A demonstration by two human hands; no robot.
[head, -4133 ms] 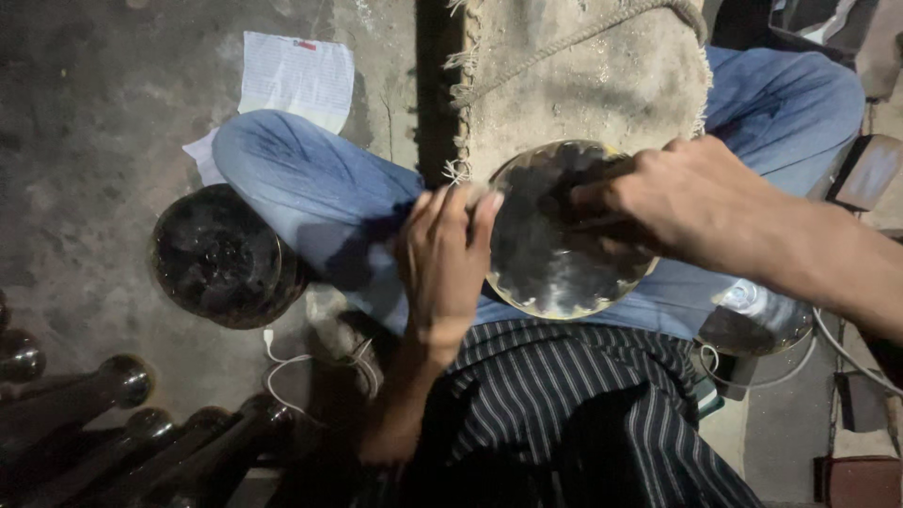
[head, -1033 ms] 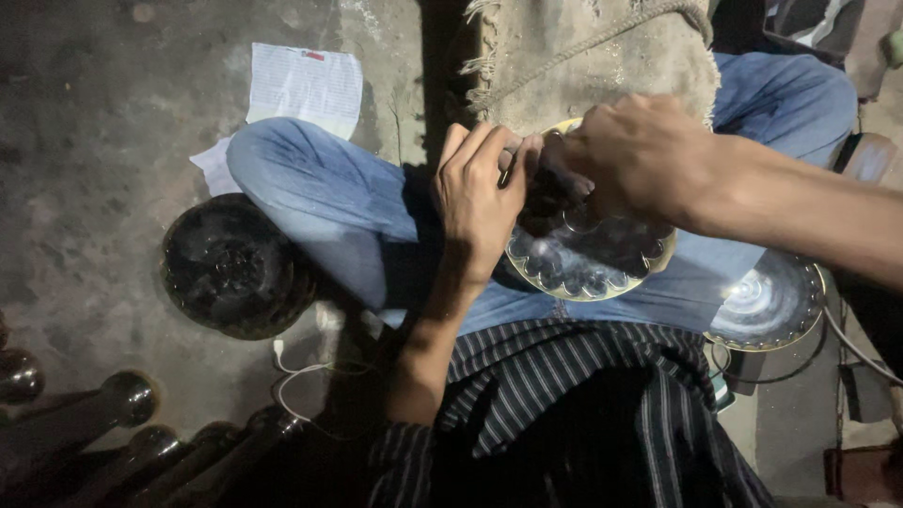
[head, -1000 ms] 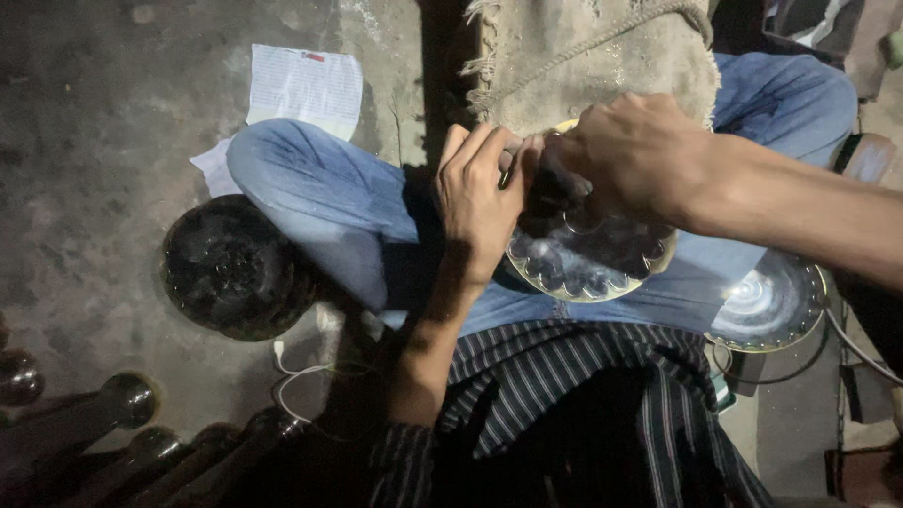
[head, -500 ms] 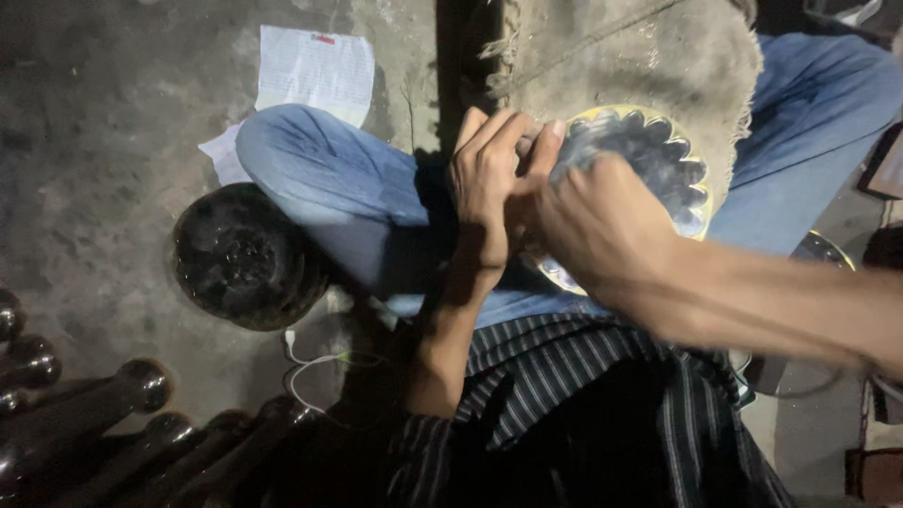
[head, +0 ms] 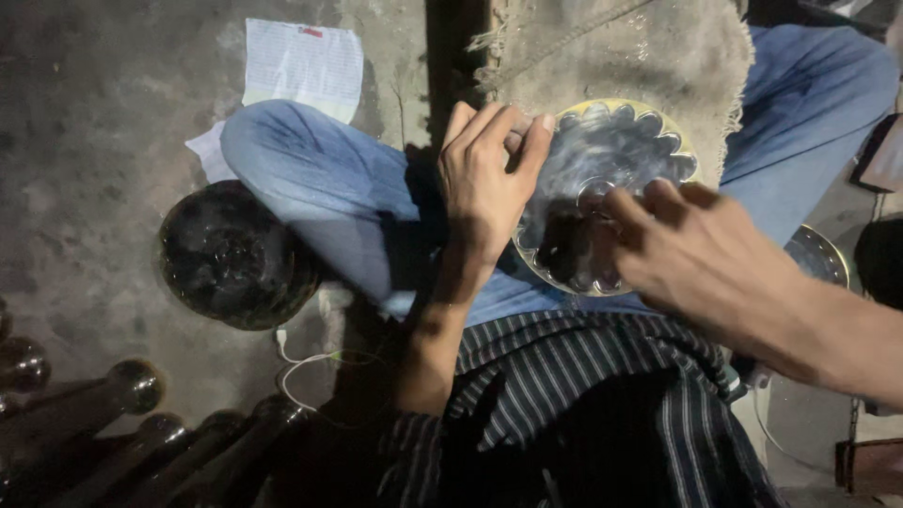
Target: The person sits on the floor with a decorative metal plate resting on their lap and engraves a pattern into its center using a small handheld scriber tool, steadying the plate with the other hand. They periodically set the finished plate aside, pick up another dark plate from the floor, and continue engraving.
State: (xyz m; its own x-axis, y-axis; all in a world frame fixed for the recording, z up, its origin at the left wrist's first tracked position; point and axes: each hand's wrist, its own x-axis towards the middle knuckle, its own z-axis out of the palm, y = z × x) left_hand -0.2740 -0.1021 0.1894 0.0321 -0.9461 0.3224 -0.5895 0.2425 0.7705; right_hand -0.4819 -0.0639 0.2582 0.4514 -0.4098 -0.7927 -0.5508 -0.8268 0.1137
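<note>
A round metal plate (head: 616,160) with a scalloped, yellowish rim rests on my lap, over my crossed legs in blue jeans. My left hand (head: 489,174) grips the plate's left edge, fingers curled over the rim. My right hand (head: 687,249) lies over the plate's lower right part with fingers spread, fingertips touching its shiny face. Whether it holds anything small I cannot tell.
A piece of burlap cloth (head: 621,56) lies under the plate. A dark stack of round dishes (head: 235,254) sits on the floor to the left. White paper sheets (head: 301,66) lie beyond my knee. Several dark metal rods (head: 113,404) lie bottom left; another shiny dish (head: 818,259) at right.
The plate has turned face-up and flatter on my lap. My right hand has slid from the plate's middle down to its lower right, fingers spread.
</note>
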